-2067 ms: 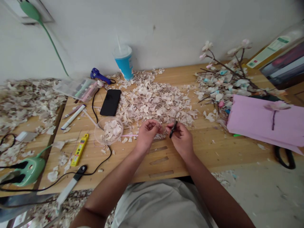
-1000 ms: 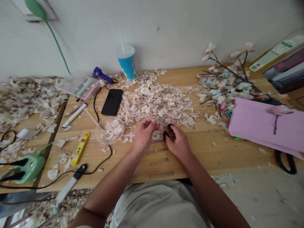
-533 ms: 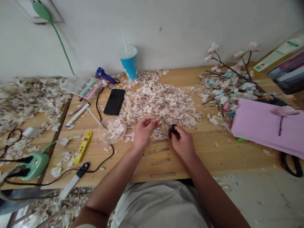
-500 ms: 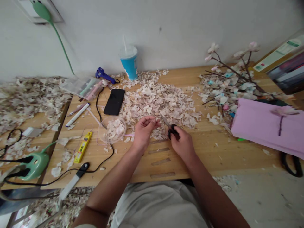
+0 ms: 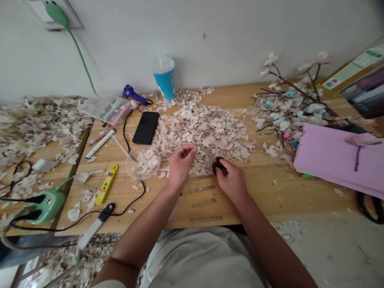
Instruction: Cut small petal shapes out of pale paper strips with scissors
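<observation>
My right hand (image 5: 232, 179) grips a pair of scissors (image 5: 217, 164) by their black handles, with the blades toward my left fingertips. My left hand (image 5: 182, 165) is closed in a pinch at the near edge of a heap of pale dried petals (image 5: 201, 124). Whatever sits between its fingertips is too small to make out. Left of that hand stands a clear round tub (image 5: 128, 166) with petal pieces (image 5: 147, 161) inside.
A black phone (image 5: 145, 128), a blue cup (image 5: 165, 82) and a blue glue gun (image 5: 134, 95) lie behind. Nearer left are a yellow box (image 5: 107, 184) and a black cable (image 5: 132, 207). Flowering branches (image 5: 295, 90) and a pink packet (image 5: 330, 160) occupy the right.
My left fingers have drawn into a tighter pinch near the scissor blades. My right hand stays nearly in place with the scissors. The whole view has shifted slightly.
</observation>
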`<state>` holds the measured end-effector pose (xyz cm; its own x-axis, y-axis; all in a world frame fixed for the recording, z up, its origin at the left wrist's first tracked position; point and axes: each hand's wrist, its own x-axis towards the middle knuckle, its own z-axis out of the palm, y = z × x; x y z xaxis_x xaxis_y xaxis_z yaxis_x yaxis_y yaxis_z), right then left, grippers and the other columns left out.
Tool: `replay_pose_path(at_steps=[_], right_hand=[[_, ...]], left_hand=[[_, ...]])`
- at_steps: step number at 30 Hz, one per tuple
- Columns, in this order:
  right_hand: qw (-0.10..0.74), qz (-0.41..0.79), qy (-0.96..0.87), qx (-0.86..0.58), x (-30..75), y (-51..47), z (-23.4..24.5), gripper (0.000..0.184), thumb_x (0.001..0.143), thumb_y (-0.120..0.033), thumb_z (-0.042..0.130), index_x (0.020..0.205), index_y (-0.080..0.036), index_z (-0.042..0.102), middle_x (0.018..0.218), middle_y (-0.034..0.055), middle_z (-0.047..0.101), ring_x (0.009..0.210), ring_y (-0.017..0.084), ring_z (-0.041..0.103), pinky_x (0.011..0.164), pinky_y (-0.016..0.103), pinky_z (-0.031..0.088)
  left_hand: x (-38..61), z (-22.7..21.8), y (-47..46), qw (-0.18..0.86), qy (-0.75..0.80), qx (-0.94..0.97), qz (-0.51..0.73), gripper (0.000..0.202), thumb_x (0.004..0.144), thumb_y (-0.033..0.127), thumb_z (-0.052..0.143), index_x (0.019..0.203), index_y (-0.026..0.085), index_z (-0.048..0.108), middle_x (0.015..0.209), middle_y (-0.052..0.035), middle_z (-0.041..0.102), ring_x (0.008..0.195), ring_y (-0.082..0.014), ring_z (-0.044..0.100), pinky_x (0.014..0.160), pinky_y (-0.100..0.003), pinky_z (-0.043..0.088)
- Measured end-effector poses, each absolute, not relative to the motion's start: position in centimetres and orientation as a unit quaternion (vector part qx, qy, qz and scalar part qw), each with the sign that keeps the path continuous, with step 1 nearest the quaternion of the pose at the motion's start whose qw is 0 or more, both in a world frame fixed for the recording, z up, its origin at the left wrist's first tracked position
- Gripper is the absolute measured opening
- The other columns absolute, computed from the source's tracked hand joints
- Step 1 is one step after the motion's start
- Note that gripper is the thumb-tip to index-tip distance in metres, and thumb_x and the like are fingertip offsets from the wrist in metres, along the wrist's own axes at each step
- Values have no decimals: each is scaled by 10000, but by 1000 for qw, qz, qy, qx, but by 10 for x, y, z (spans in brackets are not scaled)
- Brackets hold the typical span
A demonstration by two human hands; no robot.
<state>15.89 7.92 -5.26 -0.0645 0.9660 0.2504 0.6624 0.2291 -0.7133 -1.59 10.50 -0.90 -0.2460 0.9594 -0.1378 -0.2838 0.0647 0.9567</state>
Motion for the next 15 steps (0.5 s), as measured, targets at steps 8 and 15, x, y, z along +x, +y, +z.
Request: replay_pose_path(at_steps=[8, 15], right_hand=[[332, 214, -721, -569, 155, 78, -42, 237, 808, -264, 549, 1023, -178, 599, 933, 97, 677, 873, 252, 619, 795, 399, 506], [303, 191, -735, -575, 156, 79, -44, 222, 823, -268, 524, 996, -169, 624, 930, 112, 678, 871, 258, 623, 795, 396, 508]], left_hand=[[-14, -9, 106, 561, 480, 282, 613, 261, 650, 290, 781, 861, 173, 680, 689, 20, 632, 611, -85, 580, 647, -231, 483], [-22, -13, 106, 461, 560, 426, 540, 152, 733, 271, 693, 851, 180, 724, 769, -24, 689, 660, -117, 608, 651, -248, 480]])
